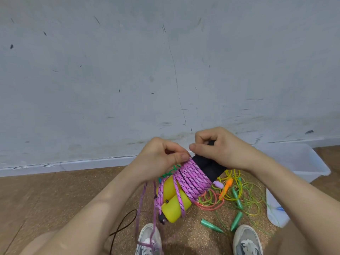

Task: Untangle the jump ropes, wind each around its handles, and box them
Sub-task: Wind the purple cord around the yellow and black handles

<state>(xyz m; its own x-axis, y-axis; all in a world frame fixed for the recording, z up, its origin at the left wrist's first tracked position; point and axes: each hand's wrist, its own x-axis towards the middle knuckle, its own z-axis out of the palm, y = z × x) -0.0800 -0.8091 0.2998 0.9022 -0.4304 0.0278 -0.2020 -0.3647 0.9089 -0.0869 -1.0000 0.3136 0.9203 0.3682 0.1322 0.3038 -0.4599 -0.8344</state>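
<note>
The person is in the middle of the winding step. The left hand (161, 159) pinches the pink and purple woven jump rope (193, 178) at the top of the coil, with thumb and fingers closed on it. The right hand (220, 148) is closed around the black foam end of the two handles (207, 166). The yellow foam ends of the handles (174, 205) stick out below, side by side. Many turns of rope already sit tight around the handles, held up in the air over the brown cork floor (73, 196). A loose tail of the rope (141, 199) hangs down past the left arm toward the grey shoes (149, 240). It looks like the next move is to wrap that tail around too, keeping it tight, and tuck the end in so it does not slip. A tangle of thin green, yellow and orange ropes (239, 196) lies on the floor and needs sorting out. The clear plastic box (294, 161) waits by the wall on the right, well apart from the hands.
</note>
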